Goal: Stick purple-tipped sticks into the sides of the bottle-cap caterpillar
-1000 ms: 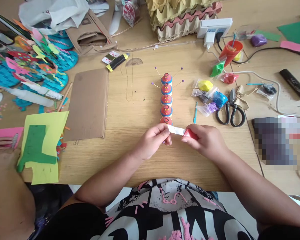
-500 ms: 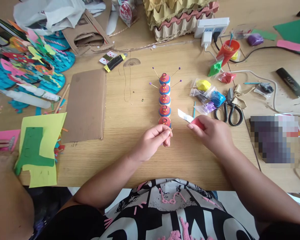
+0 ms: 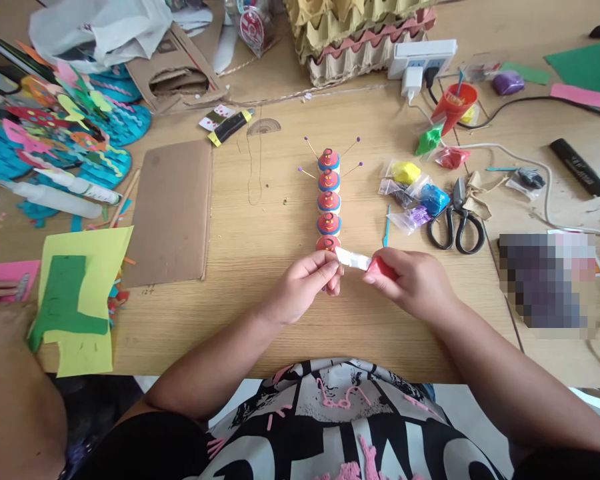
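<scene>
My left hand point(image 3: 307, 287) pinches a thin purple-tipped stick, mostly hidden by the fingers. Closed around the red handle of a craft knife point(image 3: 354, 259) is my right hand point(image 3: 413, 280). The pale blade points left and meets or overlaps the left fingertips. Just beyond the hands runs a row of several red-and-blue clay domes point(image 3: 329, 201) with yellow faces, each on a pale base; the nearest is partly covered by my left hand. Purple-tipped sticks point(image 3: 351, 146) jut out on both sides of the two farthest domes.
To the right are black-handled scissors point(image 3: 457, 223), bagged clay point(image 3: 435, 198), a red cup point(image 3: 453, 110) and a power strip point(image 3: 423, 57). Egg trays point(image 3: 360, 40) stack at the back. A cardboard sheet point(image 3: 170, 213) lies left, near paper sea crafts point(image 3: 70, 127). Another person's arm point(image 3: 17, 387) rests far left.
My right hand has moved left with the knife, bringing the blade from apart to the left fingertips. The left hand has stayed nearly still.
</scene>
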A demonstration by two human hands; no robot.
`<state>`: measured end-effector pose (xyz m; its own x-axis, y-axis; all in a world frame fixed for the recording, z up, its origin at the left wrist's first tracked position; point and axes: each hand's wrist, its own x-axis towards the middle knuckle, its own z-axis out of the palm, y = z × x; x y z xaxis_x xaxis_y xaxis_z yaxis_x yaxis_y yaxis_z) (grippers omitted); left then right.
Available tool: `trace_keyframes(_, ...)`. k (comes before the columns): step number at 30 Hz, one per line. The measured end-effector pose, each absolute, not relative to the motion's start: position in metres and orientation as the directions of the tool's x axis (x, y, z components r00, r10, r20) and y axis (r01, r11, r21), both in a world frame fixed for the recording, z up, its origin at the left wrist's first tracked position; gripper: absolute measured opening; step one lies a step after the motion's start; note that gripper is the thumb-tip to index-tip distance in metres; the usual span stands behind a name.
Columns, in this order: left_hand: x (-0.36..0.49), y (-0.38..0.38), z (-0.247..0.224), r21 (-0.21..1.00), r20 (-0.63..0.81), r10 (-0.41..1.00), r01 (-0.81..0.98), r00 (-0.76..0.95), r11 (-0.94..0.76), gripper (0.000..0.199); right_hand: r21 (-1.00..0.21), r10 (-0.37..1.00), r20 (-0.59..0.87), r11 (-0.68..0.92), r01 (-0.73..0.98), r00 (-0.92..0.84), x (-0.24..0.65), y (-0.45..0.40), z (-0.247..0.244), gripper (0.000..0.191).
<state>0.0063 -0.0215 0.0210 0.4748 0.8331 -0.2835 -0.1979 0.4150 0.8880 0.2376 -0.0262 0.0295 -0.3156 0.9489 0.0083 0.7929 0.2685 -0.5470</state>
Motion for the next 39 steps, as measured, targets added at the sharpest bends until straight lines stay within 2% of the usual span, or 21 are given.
trace_keyframes(2,0.007,-0.021,0.022,0.87,-0.296,0.826,-0.222,0.48,0.441,0.029,-0.548,0.937,-0.004,0.29,0.785,-0.349,0.237,-0.027,0.03,0.068)
trace_keyframes(6,0.007,-0.02,0.026,0.813,-0.358,0.79,-0.25,0.498,0.526,0.031,-0.519,0.971,0.018,0.212,0.828,-0.237,0.238,-0.027,0.03,0.068)
trace_keyframes(11,0.007,-0.019,0.029,0.771,-0.379,0.766,-0.282,0.519,0.572,0.034,-0.537,0.936,-0.002,0.296,0.79,-0.352,0.237,-0.027,0.029,0.067)
trace_keyframes(15,0.008,-0.019,0.029,0.751,-0.4,0.753,-0.285,0.522,0.596,0.031,-0.515,0.97,0.021,0.218,0.829,-0.242,0.237,-0.028,0.029,0.067)
trace_keyframes(19,0.007,-0.018,0.027,0.748,-0.389,0.76,-0.303,0.52,0.59,0.032,-0.551,0.932,-0.032,0.285,0.784,-0.361,0.237,-0.028,0.03,0.067)
trace_keyframes(25,0.008,-0.019,0.026,0.771,-0.391,0.764,-0.271,0.513,0.576,0.034,-0.416,0.997,-0.046,0.042,0.908,-0.068,0.243,-0.017,0.025,0.064)
trace_keyframes(29,0.009,-0.018,0.025,0.774,-0.398,0.767,-0.265,0.503,0.575,0.038,-0.392,1.0,-0.007,-0.027,0.92,0.027,0.247,-0.01,0.026,0.045)
trace_keyframes(34,0.009,-0.015,0.024,0.801,-0.38,0.791,-0.258,0.479,0.541,0.041,-0.357,0.973,0.094,-0.166,0.919,0.212,0.264,-0.002,0.046,0.044)
trace_keyframes(39,0.008,-0.014,0.019,0.832,-0.347,0.817,-0.251,0.46,0.495,0.04,-0.216,0.977,0.142,-0.13,0.968,0.162,0.301,0.032,0.067,0.036)
